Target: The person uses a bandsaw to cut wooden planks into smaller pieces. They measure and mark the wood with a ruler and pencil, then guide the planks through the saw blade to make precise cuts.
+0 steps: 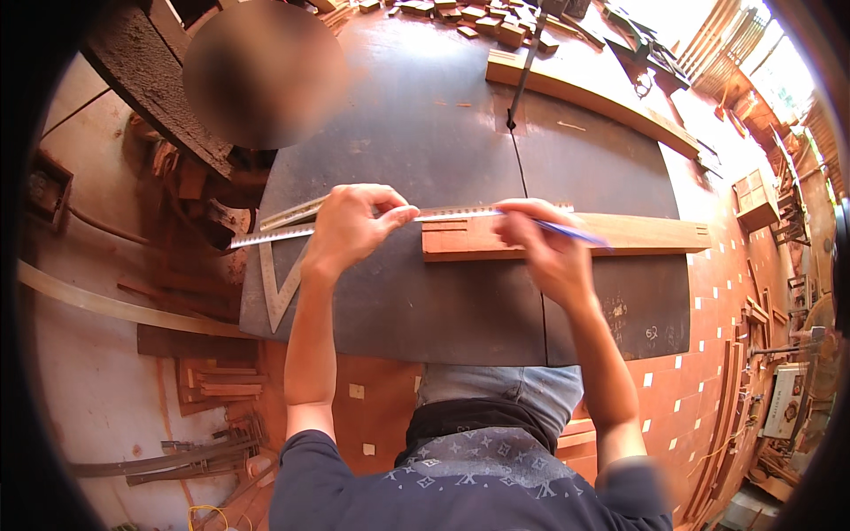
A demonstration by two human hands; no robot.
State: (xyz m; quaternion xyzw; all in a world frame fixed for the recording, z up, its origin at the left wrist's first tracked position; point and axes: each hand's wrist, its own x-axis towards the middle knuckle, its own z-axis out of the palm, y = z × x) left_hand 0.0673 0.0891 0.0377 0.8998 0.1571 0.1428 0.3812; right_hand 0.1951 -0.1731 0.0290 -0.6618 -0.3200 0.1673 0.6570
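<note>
**Wood and steel: 2 hands marking a board on a dark table**

Wood board (567, 235), pale and long with a reddish left end, is lying flat across the middle of the dark table (425, 133), running left to right and reaching past the table's right edge.

Steel ruler (354, 223), long and thin, is lying along the board's far edge and sticking out well to the left of it. Item is crossing over a metal square (276, 283), which is resting on the table's left part with 1 corner pointing toward the person.

Left hand (354, 226) is pressing down on the ruler, fingers curled over it and fingertips touching just left of the board's reddish end.

Right hand (544, 243) is pinching a blue pen (574, 234) between thumb and fingers, tip end at the ruler's edge on the board; hand is blurred.

Other items: a thicker pale plank (589, 97) is lying at the far side of the table; small wood blocks (482, 19) are sitting beyond it; wood strips (212, 385) are lying on the floor at lower left.
</note>
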